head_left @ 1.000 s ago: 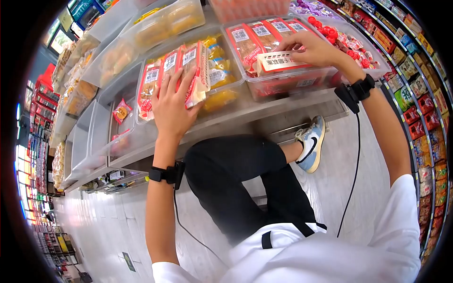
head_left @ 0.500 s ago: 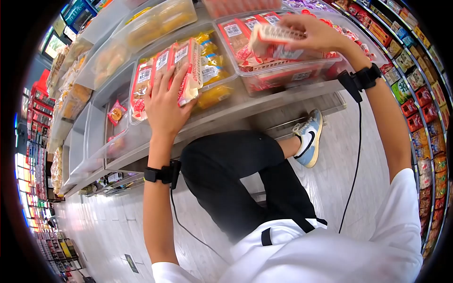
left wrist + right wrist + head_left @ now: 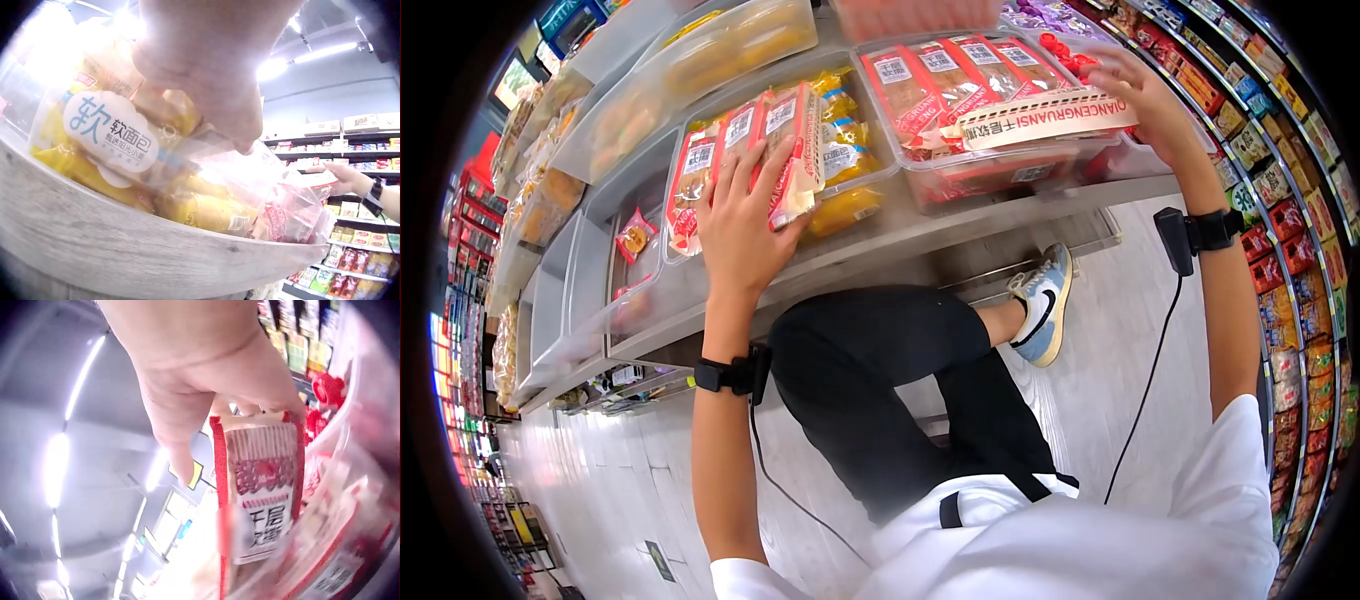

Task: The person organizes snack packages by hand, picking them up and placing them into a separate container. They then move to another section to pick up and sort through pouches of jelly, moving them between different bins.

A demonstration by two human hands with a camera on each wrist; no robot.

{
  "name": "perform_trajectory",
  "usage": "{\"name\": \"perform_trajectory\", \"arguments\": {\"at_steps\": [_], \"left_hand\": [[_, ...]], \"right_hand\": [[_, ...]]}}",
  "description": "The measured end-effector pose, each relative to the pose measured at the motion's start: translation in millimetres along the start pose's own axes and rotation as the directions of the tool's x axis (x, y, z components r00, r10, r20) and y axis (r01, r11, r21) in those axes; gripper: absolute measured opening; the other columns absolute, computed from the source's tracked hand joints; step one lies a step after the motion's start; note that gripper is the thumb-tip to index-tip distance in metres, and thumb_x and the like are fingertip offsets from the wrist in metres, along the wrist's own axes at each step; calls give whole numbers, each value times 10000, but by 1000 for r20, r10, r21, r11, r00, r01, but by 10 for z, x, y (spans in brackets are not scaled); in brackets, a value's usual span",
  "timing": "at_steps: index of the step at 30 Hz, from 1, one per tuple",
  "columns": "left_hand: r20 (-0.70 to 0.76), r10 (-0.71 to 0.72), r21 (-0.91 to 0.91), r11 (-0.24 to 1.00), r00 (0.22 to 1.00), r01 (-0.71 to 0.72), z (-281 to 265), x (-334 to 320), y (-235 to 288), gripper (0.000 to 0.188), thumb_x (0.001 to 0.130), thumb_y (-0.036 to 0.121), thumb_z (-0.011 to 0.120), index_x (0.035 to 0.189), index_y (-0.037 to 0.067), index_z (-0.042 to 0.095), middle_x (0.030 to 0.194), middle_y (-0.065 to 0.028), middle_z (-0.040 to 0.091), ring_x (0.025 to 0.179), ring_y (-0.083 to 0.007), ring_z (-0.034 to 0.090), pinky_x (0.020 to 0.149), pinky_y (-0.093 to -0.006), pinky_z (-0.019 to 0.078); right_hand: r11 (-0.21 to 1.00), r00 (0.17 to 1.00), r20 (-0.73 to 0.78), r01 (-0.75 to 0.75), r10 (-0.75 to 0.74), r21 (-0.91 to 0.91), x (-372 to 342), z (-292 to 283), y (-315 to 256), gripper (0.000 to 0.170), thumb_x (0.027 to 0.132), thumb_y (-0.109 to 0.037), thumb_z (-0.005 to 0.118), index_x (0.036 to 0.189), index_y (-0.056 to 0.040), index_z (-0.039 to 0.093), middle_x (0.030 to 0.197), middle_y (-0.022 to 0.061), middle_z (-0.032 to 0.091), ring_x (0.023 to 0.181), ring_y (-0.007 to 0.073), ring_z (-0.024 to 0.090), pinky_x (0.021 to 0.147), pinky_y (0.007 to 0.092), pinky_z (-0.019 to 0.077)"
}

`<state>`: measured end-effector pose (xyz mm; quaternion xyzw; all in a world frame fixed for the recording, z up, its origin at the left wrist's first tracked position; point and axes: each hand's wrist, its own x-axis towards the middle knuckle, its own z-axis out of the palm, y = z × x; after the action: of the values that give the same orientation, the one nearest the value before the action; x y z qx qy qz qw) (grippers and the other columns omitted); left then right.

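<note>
My left hand rests with straight fingers on red-and-cream bread packets in a clear bin. Yellow bread packs lie beside and under them. At the other bin, my right hand is at the right end of a long cream-and-red bread packet, fingers extended. That packet lies across the front of several similar packets. In the right wrist view, the thumb stands apart from the packet's end, while the other fingers are partly hidden behind it.
Red-capped sweets fill a bin at the right. A sparsely filled bin holds a small red snack pack at the left. The grey shelf edge runs along the front, near a bent knee. Stocked shelves stand at the right.
The long packet my right hand was holding and tilting now lies across the bin's front. That hand has moved right to the packet's end, its fingers loosened. My left hand stays on its packets.
</note>
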<state>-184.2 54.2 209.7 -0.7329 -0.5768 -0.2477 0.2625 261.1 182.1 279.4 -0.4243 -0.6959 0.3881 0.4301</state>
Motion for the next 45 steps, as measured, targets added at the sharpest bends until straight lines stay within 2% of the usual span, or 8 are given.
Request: {"name": "perform_trajectory", "arguments": {"at_steps": [4,9,16,18,22,31,42,45], "left_hand": [[38,6,9,1000,999,-7,-17,11,19,673,811,457,726,1418,252,520,1405,-48,555,1348,-294,475,1056,-450,371],[12,2,-80,997,1000,-1,16,5,-10,741,742,406,786,1421,291,512,1379,-72,564,1324,-322,481,1050,-523,364],[30,25,-301,954,999,-14,-200,7,-153,629,749,422,801,1306,207,604,1395,-91,553,1361,-352,443,1084,-554,325],[-15,-30,-306,952,999,24,-309,2,-263,619,745,419,806,1291,201,613,1404,-98,543,1375,-367,422,1109,-569,294],[64,-104,-56,993,993,107,-551,-82,-605,661,740,403,818,1324,196,587,1501,-113,443,1431,-390,337,1139,-573,257],[289,32,-294,954,957,57,-496,-106,-961,630,814,442,751,1348,171,556,1429,-120,509,1318,-351,472,1096,-528,353],[276,124,-394,919,953,-5,-447,-38,-758,402,904,289,680,1266,118,634,1349,-149,570,1305,-372,464,1075,-440,395],[274,84,-387,922,958,30,-491,-45,-672,388,869,247,718,1236,126,675,1348,-149,590,1330,-363,463,1088,-433,387]], "right_hand": [[679,947,268,314,-176,-664,19,19,12,389,875,-270,705,1210,-79,652,1206,88,654,1093,166,613,910,303,497],[730,973,212,207,-87,-652,262,226,325,304,919,-289,675,1009,1,678,880,93,685,877,145,645,833,292,499],[810,994,88,109,-72,-576,273,428,469,301,874,-289,726,977,-8,692,866,109,672,871,178,646,818,309,497],[533,872,0,299,-489,-792,212,561,335,329,791,-298,776,990,-46,700,1019,121,680,964,274,656,835,363,515],[793,861,-15,462,-508,-397,-30,1369,-369,474,760,-334,817,1114,-56,666,1131,133,644,1051,287,629,907,408,504],[589,669,409,742,-621,-320,162,3107,-700,687,727,-306,776,1366,-206,544,1375,159,540,1248,375,521,1058,465,417],[614,673,403,736,-620,-286,228,2978,-566,412,753,-165,717,1142,-36,677,1174,188,642,1070,369,613,942,426,504],[812,821,235,561,-520,-162,150,2694,-632,356,784,-139,703,1120,-22,691,987,126,719,832,182,696,772,294,564]]}}
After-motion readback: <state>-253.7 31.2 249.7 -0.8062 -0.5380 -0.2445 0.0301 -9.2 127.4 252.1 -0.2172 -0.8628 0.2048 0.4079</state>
